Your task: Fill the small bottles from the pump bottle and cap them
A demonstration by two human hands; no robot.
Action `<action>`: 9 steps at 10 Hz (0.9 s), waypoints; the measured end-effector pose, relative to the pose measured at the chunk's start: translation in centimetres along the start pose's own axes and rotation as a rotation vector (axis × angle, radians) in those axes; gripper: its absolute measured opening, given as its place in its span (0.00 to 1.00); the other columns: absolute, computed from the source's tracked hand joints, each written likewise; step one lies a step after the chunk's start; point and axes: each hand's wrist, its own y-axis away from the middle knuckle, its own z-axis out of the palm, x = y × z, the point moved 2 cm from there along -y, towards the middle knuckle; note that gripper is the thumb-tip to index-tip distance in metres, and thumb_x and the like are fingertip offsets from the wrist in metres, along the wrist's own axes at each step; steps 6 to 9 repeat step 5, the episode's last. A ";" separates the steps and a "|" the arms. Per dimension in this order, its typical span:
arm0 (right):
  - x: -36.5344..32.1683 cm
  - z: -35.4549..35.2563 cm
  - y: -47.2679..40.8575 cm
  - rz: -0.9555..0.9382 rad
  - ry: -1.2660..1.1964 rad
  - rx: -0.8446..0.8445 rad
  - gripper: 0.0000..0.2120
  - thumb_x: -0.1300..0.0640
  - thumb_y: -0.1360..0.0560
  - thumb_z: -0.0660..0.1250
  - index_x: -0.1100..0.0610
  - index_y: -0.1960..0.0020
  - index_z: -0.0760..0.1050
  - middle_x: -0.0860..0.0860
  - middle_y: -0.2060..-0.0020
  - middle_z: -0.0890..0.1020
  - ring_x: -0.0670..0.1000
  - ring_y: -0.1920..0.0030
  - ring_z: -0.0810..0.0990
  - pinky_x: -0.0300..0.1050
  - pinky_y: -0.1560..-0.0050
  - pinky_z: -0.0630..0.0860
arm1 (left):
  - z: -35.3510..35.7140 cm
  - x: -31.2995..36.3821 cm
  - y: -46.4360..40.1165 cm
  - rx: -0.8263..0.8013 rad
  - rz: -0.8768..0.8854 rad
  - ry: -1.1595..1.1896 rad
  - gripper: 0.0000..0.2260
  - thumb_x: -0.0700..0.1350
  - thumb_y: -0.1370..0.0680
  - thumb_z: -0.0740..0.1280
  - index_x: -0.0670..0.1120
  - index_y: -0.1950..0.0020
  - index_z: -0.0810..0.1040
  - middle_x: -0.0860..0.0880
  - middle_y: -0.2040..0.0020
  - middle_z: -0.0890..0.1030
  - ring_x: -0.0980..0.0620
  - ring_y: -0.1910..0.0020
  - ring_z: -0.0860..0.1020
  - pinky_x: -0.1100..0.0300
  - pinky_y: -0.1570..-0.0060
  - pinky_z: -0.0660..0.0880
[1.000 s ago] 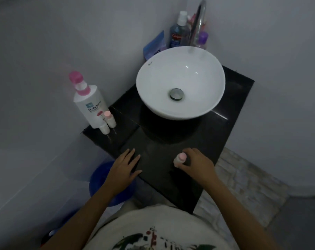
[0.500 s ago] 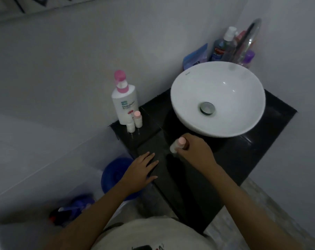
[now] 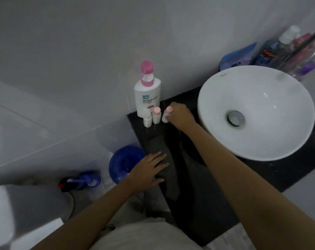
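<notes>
Capped small bottle brought to the group beside the pump bottle.

The right hand (image 3: 180, 114) has carried a pink-capped bottle (image 3: 166, 114) from the counter's front edge, where it stood approx. 1 s ago, to the back-left corner. It is now just beside the second capped bottle (image 3: 156, 115) and near the uncapped bottle (image 3: 147, 121), all in front of the pump bottle (image 3: 147, 98). The right fingers are closed around the carried bottle; whether its base is touching the counter (image 3: 189, 177) cannot be told. The left hand (image 3: 148, 171) lies flat on the counter's front-left edge, fingers spread, holding nothing, as before. Judgement: two bottles appear finished; the uncapped one prob. needs filling and/or capping next. The sink (image 3: 256, 112) is unused.
</notes>
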 end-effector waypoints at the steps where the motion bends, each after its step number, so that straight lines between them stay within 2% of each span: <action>1: -0.4 0.1 -0.3 -0.023 -0.033 -0.026 0.09 0.57 0.27 0.65 0.60 0.50 0.72 0.59 0.51 0.79 0.54 0.59 0.74 0.42 0.60 0.67 | 0.2 0.0 0.1 -0.026 -0.031 0.000 0.26 0.58 0.22 0.61 0.51 0.26 0.65 0.48 0.23 0.61 0.47 0.23 0.55 0.49 0.27 0.50; 2: -0.7 0.0 -0.3 -0.059 -0.069 -0.030 0.07 0.58 0.27 0.65 0.61 0.52 0.72 0.59 0.52 0.79 0.57 0.56 0.77 0.43 0.60 0.69 | 0.2 0.1 0.1 -0.034 -0.039 0.009 0.26 0.58 0.22 0.61 0.51 0.26 0.65 0.48 0.23 0.61 0.48 0.23 0.54 0.50 0.26 0.48; 4: -1.1 -0.5 -0.2 -0.069 -0.100 -0.061 0.10 0.60 0.27 0.67 0.62 0.49 0.73 0.60 0.50 0.80 0.58 0.52 0.79 0.45 0.55 0.74 | 0.3 0.0 0.1 -0.034 -0.043 0.010 0.26 0.58 0.22 0.61 0.52 0.26 0.64 0.49 0.23 0.60 0.49 0.23 0.54 0.51 0.27 0.48; 5: -0.6 -0.1 0.3 -0.027 -0.147 -0.050 0.18 0.57 0.29 0.69 0.61 0.42 0.70 0.59 0.47 0.79 0.58 0.49 0.78 0.47 0.52 0.76 | 0.2 0.0 0.0 -0.075 -0.057 0.022 0.26 0.59 0.22 0.60 0.52 0.26 0.63 0.49 0.22 0.59 0.49 0.23 0.52 0.52 0.27 0.46; 9: -0.6 -0.1 0.3 -0.027 -0.147 -0.050 0.18 0.57 0.29 0.69 0.61 0.42 0.70 0.59 0.47 0.79 0.58 0.49 0.78 0.47 0.52 0.76 | 0.2 0.0 0.0 -0.075 -0.057 0.022 0.26 0.59 0.22 0.60 0.52 0.26 0.63 0.49 0.22 0.59 0.49 0.23 0.52 0.52 0.27 0.46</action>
